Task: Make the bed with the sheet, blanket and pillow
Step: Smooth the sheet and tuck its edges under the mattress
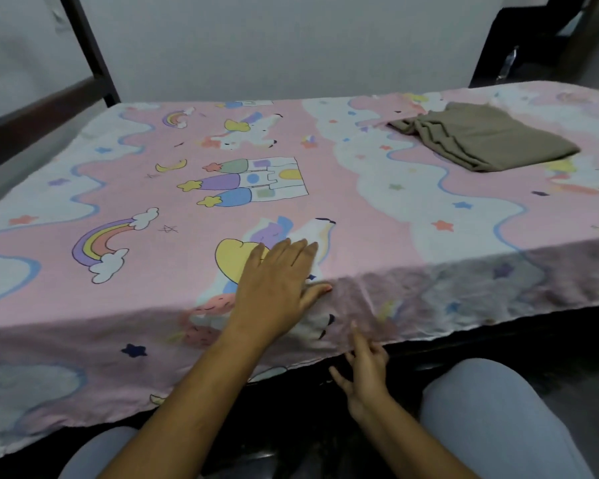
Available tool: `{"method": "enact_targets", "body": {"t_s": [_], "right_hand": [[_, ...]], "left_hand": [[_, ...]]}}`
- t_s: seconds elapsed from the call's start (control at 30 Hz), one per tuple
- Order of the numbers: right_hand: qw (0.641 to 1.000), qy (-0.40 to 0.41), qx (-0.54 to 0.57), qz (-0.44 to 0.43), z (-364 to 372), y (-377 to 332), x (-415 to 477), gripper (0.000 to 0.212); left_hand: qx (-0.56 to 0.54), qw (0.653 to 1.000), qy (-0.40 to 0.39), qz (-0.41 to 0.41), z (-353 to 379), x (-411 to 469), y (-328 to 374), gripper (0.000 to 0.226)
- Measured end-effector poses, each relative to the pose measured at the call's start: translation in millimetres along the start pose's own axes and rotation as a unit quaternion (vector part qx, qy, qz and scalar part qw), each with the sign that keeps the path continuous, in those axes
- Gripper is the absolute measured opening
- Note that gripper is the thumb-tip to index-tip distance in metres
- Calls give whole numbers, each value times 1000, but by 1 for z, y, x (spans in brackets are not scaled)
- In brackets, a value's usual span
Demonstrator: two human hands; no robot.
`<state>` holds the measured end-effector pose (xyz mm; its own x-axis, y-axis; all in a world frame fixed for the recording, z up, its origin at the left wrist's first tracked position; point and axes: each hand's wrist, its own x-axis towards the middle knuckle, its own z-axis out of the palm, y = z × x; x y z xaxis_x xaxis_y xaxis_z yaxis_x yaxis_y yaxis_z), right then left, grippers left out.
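Head view: pink unicorn sheet [187, 150] over bed [38, 110], grey wall [291, 46] behind

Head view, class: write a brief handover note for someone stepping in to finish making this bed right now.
Left hand: open, flat on the sheet near its front edge.
Right hand: open, fingers spread at the sheet's hanging hem, holding nothing.
Folded blanket: lying on the sheet, far right.
Pillow: not in view.
Done: sheet spread out flat on top.
Left: probably tuck the hanging side, then spread the blanket and place the pillow.
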<state>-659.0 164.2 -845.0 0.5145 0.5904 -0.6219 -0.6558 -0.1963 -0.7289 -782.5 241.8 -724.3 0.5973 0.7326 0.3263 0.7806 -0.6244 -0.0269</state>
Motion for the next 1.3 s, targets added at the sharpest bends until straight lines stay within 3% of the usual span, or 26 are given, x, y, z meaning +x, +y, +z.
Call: {"method": "enact_targets", "body": {"t_s": [0.1,0.23,0.3,0.43,0.63,0.83,1.0,1.17,1.23,1.3], "right_hand": [[993,73,83,-41,-14,-26,23,72],[970,198,118,-73,-25,-65,46,87],[958,252,110,-80,-35,-81,57,72],[953,269,62,-126,-45,-94,65,44],[921,316,-161,-160,-66,-74,73,33],[907,329,-216,-147,-73,-74,76,27],[932,302,-123,-157,-70,-91,86,40],[939,274,181,-103,-93,-164,108,71],[932,285,201,-100,-110,-193,114,72],[931,298,173,-119,-125,-212,122,57]], "left_hand": [[-43,998,20,48,-6,7,18,50],[-77,992,8,97,-14,28,43,53],[-71,991,2,109,-12,38,51,52],[-53,992,-9,114,0,48,62,52],[-54,991,27,120,7,55,77,56],[-68,987,9,148,0,65,82,58],[-54,987,-15,148,7,66,85,61],[-30,990,-12,139,19,70,97,69],[-34,987,-19,156,23,74,108,70],[-41,987,-21,152,22,80,116,69]]}}
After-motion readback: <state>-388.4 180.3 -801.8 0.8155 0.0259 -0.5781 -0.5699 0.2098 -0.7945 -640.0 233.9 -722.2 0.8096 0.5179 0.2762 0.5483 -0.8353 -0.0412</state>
